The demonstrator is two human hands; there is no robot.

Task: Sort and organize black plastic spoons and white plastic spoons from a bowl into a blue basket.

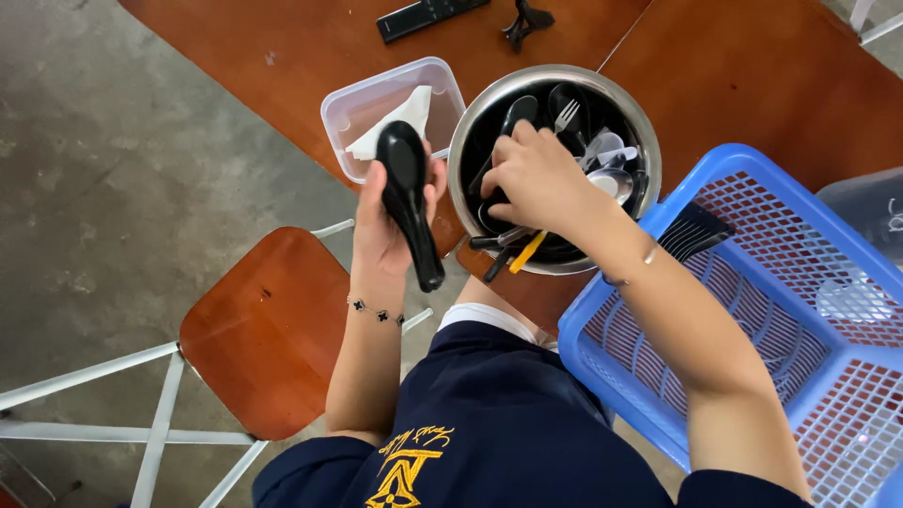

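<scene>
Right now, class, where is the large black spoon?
In the head view, the large black spoon is held upright in the left hand, just left of the steel bowl and in front of the clear plastic container.

We have a single view, from a camera worn on the head, and we look almost straight down past our own chest and arms. It sits close: our dark blue top fills the bottom centre of the frame, and the forearms run up from the lower edge to the middle. The wooden table crosses the upper part of the frame, the concrete floor fills the left, and a blue basket cuts off at the right edge.
</scene>
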